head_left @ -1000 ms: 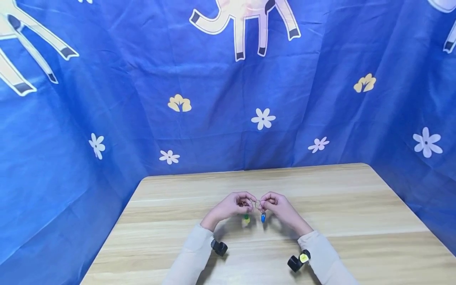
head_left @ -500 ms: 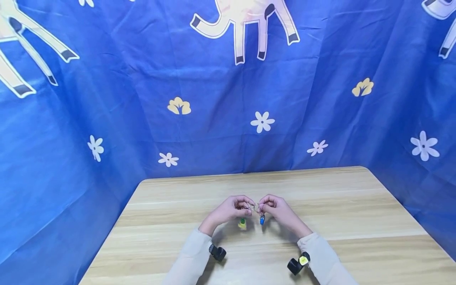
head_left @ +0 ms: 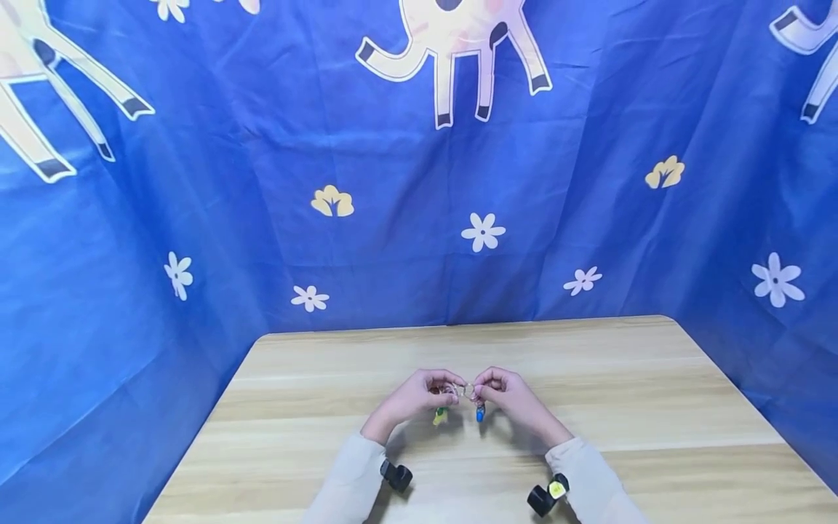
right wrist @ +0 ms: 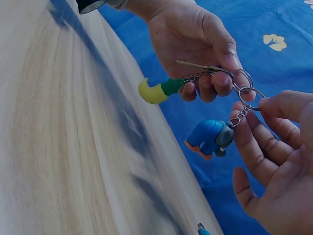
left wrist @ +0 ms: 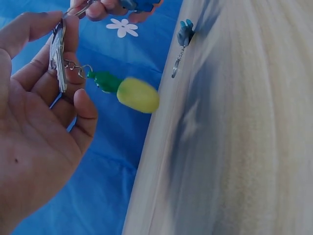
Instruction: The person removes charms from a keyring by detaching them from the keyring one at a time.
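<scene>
Both hands are raised close together above the table. My left hand pinches a key ring with a metal key; a green-and-yellow figure charm hangs from it by a short chain. The thumb and forefinger of my right hand pinch another ring, from which a blue figure charm with orange feet dangles. In the right wrist view the two rings overlap between the hands; whether they are linked I cannot tell. The left wrist view also catches a small grey-blue figure keychain against the tabletop.
The wood-grain table extends around the hands on every side. Behind it and at both sides hangs a blue cloth printed with flowers and animals. Small black cameras are strapped at both wrists.
The green-and-yellow charm has swung left below the left hand. Hands, table and backdrop all sit a little lower in the head view. Both hands keep their hold on the rings.
</scene>
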`<state>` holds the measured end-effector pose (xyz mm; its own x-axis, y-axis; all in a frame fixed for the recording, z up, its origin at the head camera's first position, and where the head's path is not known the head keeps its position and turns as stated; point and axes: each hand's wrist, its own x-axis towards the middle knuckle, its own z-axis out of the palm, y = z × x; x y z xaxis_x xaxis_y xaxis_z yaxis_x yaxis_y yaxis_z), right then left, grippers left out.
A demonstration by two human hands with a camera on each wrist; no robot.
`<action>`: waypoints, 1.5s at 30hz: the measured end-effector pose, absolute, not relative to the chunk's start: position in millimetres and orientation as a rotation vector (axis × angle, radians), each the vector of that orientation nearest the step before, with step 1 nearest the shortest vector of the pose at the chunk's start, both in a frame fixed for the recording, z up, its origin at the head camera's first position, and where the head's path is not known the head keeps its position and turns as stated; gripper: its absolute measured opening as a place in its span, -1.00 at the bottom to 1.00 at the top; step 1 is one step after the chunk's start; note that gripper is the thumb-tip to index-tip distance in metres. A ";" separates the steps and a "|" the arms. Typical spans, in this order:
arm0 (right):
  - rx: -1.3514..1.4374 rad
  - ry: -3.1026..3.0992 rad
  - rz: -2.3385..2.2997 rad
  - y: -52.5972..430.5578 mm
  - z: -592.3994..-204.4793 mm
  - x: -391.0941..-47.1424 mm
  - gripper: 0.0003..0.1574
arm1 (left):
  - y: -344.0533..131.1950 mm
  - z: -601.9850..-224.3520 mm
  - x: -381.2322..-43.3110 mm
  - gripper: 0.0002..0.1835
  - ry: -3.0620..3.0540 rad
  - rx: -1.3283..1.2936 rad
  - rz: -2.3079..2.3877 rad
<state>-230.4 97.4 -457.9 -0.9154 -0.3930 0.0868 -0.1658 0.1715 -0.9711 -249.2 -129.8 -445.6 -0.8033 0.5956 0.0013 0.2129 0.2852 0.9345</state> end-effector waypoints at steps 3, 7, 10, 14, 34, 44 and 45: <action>-0.558 2.265 -1.822 98.3 -458.4 -228.1 -0.75 | -129.8 -446.5 -247.1 -0.64 2.217 0.735 1.519; -0.576 2.283 -1.802 98.8 -459.5 -227.0 -0.76 | -129.7 -447.1 -245.1 -0.66 2.230 0.740 1.510; -0.584 2.277 -1.788 98.0 -461.8 -226.3 -0.77 | -130.8 -447.1 -241.9 -0.68 2.239 0.742 1.500; -0.604 2.257 -1.796 96.5 -463.6 -224.2 -0.75 | -132.1 -448.2 -238.5 -0.69 2.213 0.731 1.514; -0.633 2.273 -1.794 92.4 -446.0 -217.4 -0.75 | -132.5 -445.6 -239.6 -0.67 2.128 0.828 1.578; -0.613 2.294 -1.751 93.1 -449.5 -220.2 -0.79 | -135.9 -443.8 -236.2 -0.63 2.144 0.792 1.530; -0.624 2.290 -1.750 93.3 -449.5 -220.1 -0.78 | -136.1 -443.4 -235.7 -0.64 2.143 0.787 1.530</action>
